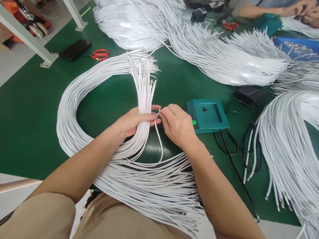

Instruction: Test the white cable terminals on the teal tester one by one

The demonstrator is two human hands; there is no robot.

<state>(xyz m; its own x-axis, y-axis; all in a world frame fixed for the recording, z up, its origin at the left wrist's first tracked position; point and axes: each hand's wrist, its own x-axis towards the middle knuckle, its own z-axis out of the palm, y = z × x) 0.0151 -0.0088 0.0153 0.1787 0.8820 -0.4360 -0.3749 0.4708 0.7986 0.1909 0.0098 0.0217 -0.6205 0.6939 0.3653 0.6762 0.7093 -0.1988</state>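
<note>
My left hand [138, 120] is closed around a thick bundle of white wires [144, 95], whose metal-tipped ends point away from me. Beside it my right hand [177, 125] pinches the tip of one single wire [159, 141] that loops down from the bundle; the fingertips of both hands meet there. The small end between the fingers is mostly hidden. From the bundle the wires curve round in a big coil [72, 103] on the left. More loose wire ends [163, 184] spread across the table edge in front of my body, under my forearms.
Right of my hand sits a teal device [223, 124] with a green button and black cables [229, 165]. More white wire bundles [226, 61] lie behind and at right [287, 133]. Red-handled scissors [100, 55] and a black phone [75, 49] lie far left. A co-worker's hands [308, 11] work at back right.
</note>
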